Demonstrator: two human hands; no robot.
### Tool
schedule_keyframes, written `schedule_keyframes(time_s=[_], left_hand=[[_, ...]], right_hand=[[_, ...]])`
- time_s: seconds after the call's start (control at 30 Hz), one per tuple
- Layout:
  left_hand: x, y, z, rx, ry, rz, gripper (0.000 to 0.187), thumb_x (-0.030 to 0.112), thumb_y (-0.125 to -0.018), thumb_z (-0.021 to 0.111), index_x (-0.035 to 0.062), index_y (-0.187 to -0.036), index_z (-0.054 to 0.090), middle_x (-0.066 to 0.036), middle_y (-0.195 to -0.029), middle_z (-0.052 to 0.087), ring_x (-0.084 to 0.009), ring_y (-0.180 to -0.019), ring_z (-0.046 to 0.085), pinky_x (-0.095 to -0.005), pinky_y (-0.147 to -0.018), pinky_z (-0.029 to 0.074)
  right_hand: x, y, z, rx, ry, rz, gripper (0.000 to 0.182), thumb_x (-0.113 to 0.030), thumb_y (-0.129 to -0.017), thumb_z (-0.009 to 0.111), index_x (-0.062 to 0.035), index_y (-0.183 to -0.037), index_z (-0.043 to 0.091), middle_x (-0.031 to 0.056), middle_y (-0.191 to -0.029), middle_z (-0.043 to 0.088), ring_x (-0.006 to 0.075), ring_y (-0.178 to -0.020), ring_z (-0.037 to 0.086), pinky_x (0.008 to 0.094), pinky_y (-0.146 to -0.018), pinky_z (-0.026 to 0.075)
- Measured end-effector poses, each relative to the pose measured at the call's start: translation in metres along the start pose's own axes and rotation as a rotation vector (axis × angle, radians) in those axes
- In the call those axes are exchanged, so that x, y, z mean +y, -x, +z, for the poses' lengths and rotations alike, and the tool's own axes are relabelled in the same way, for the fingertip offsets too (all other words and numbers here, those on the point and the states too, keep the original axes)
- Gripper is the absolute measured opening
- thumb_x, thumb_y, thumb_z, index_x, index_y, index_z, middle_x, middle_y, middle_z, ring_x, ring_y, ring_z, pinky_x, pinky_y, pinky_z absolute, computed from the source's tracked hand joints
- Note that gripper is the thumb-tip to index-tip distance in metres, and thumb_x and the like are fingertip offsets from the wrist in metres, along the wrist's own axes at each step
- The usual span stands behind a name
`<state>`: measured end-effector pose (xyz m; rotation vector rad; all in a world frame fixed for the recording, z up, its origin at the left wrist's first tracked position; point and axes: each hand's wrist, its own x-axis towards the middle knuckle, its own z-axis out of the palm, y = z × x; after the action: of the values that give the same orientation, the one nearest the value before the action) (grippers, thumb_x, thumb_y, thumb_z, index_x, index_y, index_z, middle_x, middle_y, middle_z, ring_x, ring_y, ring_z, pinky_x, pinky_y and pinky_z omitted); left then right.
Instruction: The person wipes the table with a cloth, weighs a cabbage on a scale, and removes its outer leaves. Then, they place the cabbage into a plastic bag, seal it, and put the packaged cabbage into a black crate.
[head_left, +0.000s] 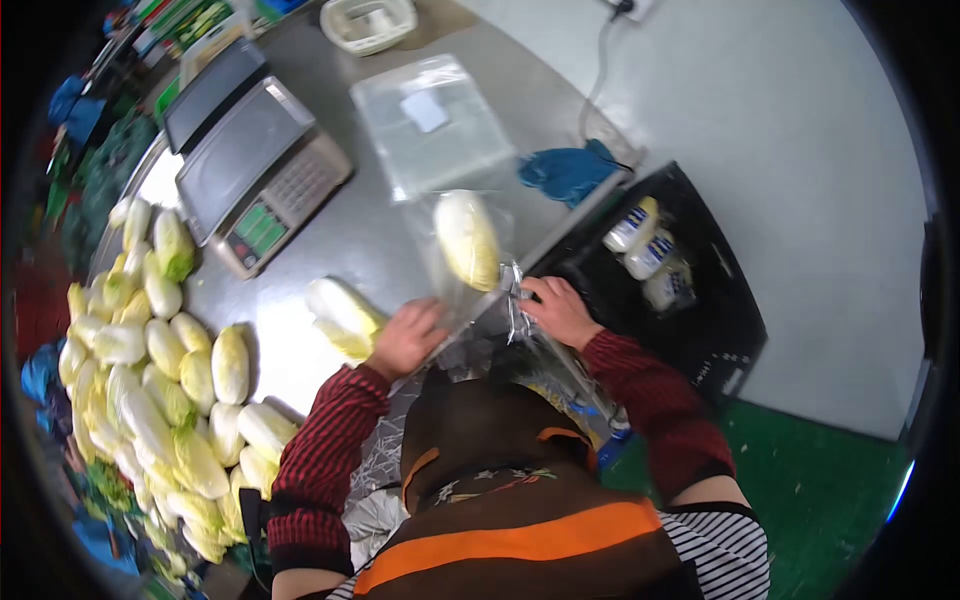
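A pale yellow-white baby Chinese cabbage (467,240) lies inside a clear plastic bag (508,222) on the steel table near its front edge. My left hand (410,338) is closed at the near left side of the bag, its fingertips pinching the film. On the other side, my right hand (560,312) grips crumpled film at the bag's near right corner. Another loose baby cabbage (343,318) rests just left of my left hand. Beyond the bagged one lies a flat stack of clear bags (432,130) with a small white paper on top.
A large pile of baby cabbages (150,400) covers the table's left side. Behind it stands a weighing scale (262,165). To the right, a black crate (690,330) holds several wrapped cabbages (648,250). A blue bag (568,173) and a white basket (368,25) sit farther back.
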<state>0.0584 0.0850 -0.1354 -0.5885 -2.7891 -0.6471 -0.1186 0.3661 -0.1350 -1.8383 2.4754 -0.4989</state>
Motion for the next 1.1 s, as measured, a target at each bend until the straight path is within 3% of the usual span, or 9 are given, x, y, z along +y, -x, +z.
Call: schedule_keyframes(time_s=[0.27,0.4,0.63,0.7,0.8,0.87,0.9,1.0,1.1], left_hand=[[0.007,-0.002,-0.036,0.305,0.439,-0.273,0.009,0.006,-0.088,0.064,0.0022,-0.094,0.059,-0.015,-0.114,0.065,-0.0330,-0.114,0.059,-0.0468,-0.098,0.045],[0.018,-0.019,-0.042,0.674,0.807,-0.723,0.021,0.015,-0.096,0.061,0.0034,-0.080,0.056,-0.007,-0.070,0.065,-0.0186,-0.064,0.065,-0.0313,-0.061,0.052],[-0.012,0.020,-0.006,0.264,1.223,-1.464,0.036,0.027,-0.096,0.058,0.0018,-0.071,0.058,-0.002,-0.050,0.051,-0.0114,-0.038,0.045,-0.0291,-0.038,0.036],[-0.005,0.028,-0.005,0.027,1.260,-1.439,0.033,0.027,-0.094,0.059,-0.0011,-0.078,0.064,-0.003,-0.050,0.052,-0.0141,-0.042,0.051,-0.0303,-0.042,0.041],[-0.006,0.022,-0.008,-0.237,0.853,-1.300,0.028,0.026,-0.091,0.063,-0.0010,-0.100,0.064,-0.012,-0.067,0.062,-0.0270,-0.063,0.064,-0.0380,-0.061,0.052],[0.007,0.003,-0.036,-0.073,0.441,-1.117,0.045,0.020,-0.087,0.066,0.0039,-0.127,0.054,-0.021,-0.112,0.063,-0.0352,-0.097,0.063,-0.0412,-0.084,0.051],[-0.002,0.002,-0.045,-0.046,0.401,-0.777,0.064,0.014,-0.082,0.067,0.0084,-0.140,0.042,-0.021,-0.145,0.041,-0.0369,-0.123,0.050,-0.0399,-0.099,0.045],[-0.014,0.000,-0.045,-0.278,-0.122,-0.209,0.072,0.008,-0.078,0.069,0.0090,-0.144,0.041,-0.018,-0.151,0.035,-0.0368,-0.134,0.040,-0.0389,-0.107,0.040],[-0.024,-0.009,-0.015,-0.149,0.383,-0.373,0.073,0.011,-0.078,0.075,0.0082,-0.144,0.043,-0.018,-0.145,0.044,-0.0345,-0.132,0.046,-0.0395,-0.106,0.041]], right_hand=[[-0.042,-0.020,-0.055,0.179,-0.414,0.194,0.008,-0.004,-0.087,0.062,-0.0054,-0.094,0.064,0.0074,-0.115,0.065,0.0264,-0.113,0.056,0.0400,-0.097,0.044],[-0.077,-0.042,-0.043,0.501,-1.063,0.725,0.017,-0.013,-0.103,0.044,-0.0013,-0.096,0.055,0.0042,-0.078,0.060,0.0104,-0.071,0.060,0.0297,-0.071,0.052],[-0.044,-0.063,0.009,-0.121,-1.228,1.178,0.034,-0.034,-0.100,0.054,-0.0015,-0.090,0.058,-0.0003,-0.061,0.052,0.0096,-0.046,0.050,0.0266,-0.044,0.043],[-0.035,-0.059,0.012,-0.487,-1.216,1.167,0.034,-0.036,-0.096,0.059,-0.0018,-0.093,0.061,0.0013,-0.062,0.055,0.0101,-0.050,0.054,0.0272,-0.047,0.044],[-0.042,-0.059,0.011,-0.269,-0.855,0.854,0.028,-0.032,-0.095,0.061,-0.0042,-0.100,0.061,0.0045,-0.063,0.060,0.0146,-0.054,0.059,0.0309,-0.052,0.047],[-0.040,-0.066,-0.011,-0.373,-0.719,0.964,0.037,-0.028,-0.087,0.068,-0.0080,-0.118,0.059,0.0097,-0.093,0.069,0.0224,-0.081,0.066,0.0368,-0.072,0.052],[-0.034,-0.069,-0.016,-0.222,-0.445,0.534,0.050,-0.027,-0.082,0.071,-0.0100,-0.126,0.055,0.0101,-0.113,0.063,0.0261,-0.099,0.061,0.0386,-0.084,0.049],[-0.027,-0.071,-0.010,-0.105,-0.239,0.087,0.070,-0.024,-0.073,0.075,-0.0134,-0.138,0.050,0.0091,-0.142,0.048,0.0305,-0.125,0.048,0.0412,-0.104,0.040],[-0.009,-0.068,0.015,-0.140,-0.520,0.121,0.075,-0.020,-0.071,0.076,-0.0132,-0.141,0.048,0.0093,-0.151,0.040,0.0317,-0.134,0.040,0.0425,-0.112,0.033]])
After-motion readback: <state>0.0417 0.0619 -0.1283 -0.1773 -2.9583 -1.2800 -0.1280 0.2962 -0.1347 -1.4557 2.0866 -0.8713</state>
